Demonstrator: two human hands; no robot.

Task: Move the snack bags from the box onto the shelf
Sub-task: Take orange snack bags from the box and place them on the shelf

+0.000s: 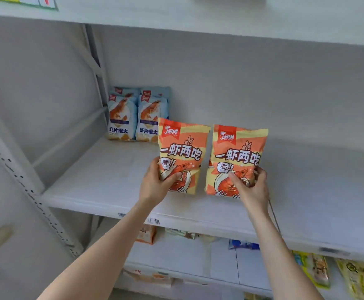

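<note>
While held upright, label-forward, likely for display: two orange-and-yellow plastic snack bags (182,148), left hand (155,185) and right hand (252,187) each clamped round one, at white metal shelf (103,180).

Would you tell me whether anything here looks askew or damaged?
Nothing stands out. The left hand and right hand hold two orange-and-yellow plastic snack bags upright; pale blue snack bags stand neatly behind on the white shelf.
</note>
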